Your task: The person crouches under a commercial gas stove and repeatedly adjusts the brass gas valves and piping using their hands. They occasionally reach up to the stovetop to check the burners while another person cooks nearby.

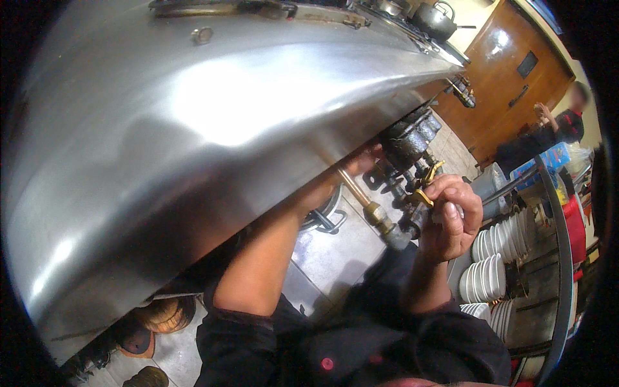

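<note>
In front of me, a blackened cast-metal gas burner (405, 143) and a cluster of dark valves (394, 187) hang below the edge of a large steel panel. My right hand (455, 216) has its fingers curled at these valves, pinching a yellow valve lever (422, 197). A second yellow lever (434, 170) sits just above those fingers. My left hand (354, 169) reaches under the panel behind a brass pipe (353, 187), its fingertips at the side of the burner. The pipe and panel hide most of its fingers. A brass fitting (379, 218) joins the pipe to a dark elbow.
The steel panel (148, 148) fills the upper left. A metal rack (556, 226) holding stacked white bowls (485, 277) stands close on my right. A black kettle (437, 20) is at the far end, near a wooden door (496, 77). Another person (548, 132) is at the far right.
</note>
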`<state>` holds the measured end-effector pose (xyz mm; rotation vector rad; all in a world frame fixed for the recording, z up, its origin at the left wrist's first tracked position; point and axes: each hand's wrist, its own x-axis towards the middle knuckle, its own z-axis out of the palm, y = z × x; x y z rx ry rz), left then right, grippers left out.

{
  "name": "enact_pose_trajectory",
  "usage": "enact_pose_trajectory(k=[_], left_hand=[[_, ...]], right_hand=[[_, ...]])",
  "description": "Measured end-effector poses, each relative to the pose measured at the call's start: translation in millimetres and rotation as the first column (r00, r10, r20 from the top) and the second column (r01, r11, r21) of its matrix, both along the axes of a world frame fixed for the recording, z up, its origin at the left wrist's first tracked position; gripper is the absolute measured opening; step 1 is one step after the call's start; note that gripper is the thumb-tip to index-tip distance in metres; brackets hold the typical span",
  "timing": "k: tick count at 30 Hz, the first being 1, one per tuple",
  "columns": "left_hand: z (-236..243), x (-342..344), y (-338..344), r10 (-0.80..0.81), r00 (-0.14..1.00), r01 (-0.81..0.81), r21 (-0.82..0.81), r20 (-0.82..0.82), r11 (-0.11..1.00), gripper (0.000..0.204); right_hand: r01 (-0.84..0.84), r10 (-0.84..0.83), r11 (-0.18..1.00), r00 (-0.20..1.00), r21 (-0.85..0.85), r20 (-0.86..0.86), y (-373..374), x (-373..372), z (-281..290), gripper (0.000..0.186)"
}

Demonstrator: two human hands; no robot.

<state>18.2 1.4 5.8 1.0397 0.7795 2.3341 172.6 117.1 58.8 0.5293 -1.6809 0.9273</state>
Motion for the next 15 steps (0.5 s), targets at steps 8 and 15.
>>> enact_pose_trajectory(k=[8,15], left_hand=[[2,1,-12,-0.048,0.996,0.040,-0.102,-0.074,0.994,0.034],[-4,-20,-5,-0.242,0.969,0.245,0.071,-0.043,0.967,0.034]], right_hand=[[0.029,-0.029,1.000,0.999,0.007,0.013,2,3,-1,0.019],[0.038,-0.038,0.999,0.999,-0.011,0.017,0,3,-2,0.019]])
